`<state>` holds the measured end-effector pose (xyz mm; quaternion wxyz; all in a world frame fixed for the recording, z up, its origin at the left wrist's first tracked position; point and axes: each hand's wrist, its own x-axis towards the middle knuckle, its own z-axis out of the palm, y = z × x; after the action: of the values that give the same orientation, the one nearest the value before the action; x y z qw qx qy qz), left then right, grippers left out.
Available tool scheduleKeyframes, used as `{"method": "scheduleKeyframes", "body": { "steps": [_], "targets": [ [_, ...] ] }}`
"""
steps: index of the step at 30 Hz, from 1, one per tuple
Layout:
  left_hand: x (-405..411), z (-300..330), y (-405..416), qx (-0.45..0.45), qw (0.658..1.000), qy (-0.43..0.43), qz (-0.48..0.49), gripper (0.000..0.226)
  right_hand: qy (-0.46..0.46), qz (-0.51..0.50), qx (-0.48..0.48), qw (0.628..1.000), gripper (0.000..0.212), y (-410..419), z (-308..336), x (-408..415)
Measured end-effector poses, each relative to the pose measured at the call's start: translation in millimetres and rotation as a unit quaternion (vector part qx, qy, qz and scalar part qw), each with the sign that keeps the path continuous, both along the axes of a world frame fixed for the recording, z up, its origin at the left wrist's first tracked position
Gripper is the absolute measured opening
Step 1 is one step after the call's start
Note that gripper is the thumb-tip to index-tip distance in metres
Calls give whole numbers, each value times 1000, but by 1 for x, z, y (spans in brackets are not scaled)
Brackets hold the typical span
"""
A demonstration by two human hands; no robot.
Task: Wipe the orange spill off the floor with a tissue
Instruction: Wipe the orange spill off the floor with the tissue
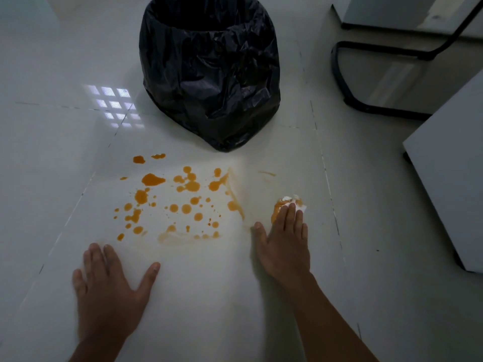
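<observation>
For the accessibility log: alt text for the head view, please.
A person's right hand presses an orange-stained tissue flat on the white floor, beside scattered orange spill drops and pale wiped smears. The left hand rests flat on the floor; a bin with a black bag stands beyond the spill.

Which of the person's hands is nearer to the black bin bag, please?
Right. The right hand presses the tissue below and right of the bin bag; the left hand lies flat farther back, lower left.

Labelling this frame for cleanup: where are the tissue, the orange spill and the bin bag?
tissue [296, 205]: head view, white part beyond the fingertips.
orange spill [153, 179]: head view, large upper blot.
bin bag [209, 74]: head view, front wall.
</observation>
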<state>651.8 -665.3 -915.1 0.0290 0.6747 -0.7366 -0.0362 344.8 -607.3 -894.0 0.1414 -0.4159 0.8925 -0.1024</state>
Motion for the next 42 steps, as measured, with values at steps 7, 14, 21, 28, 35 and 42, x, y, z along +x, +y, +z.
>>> {"method": "scheduleKeyframes", "body": {
  "steps": [7, 14, 21, 28, 35, 42],
  "targets": [
    [-1, 2, 0, 5, 1000, 5, 3, 118, -66, 28, 10, 997, 93, -31, 10, -21],
    [-2, 4, -1, 14, 1000, 12, 7, 122, -47, 22, -15, 999, 91, -63, 7, -39],
    [-4, 7, 0, 17, 1000, 5, 5, 122, -50, 95, -10, 994, 68, -106, 17, -60],
    [-5, 10, 0, 19, 1000, 9, 13, 124, -55, 157, -22, 986, 57, -125, 20, -47],
    [-2, 5, 0, 22, 1000, -3, 15, 120, -33, 199, -51, 978, 53, -122, 9, -33],
    [-5, 11, 2, 16, 1000, 11, 16, 124, -8, 213, -52, 976, 51, -101, 5, -23]
  ]
}}
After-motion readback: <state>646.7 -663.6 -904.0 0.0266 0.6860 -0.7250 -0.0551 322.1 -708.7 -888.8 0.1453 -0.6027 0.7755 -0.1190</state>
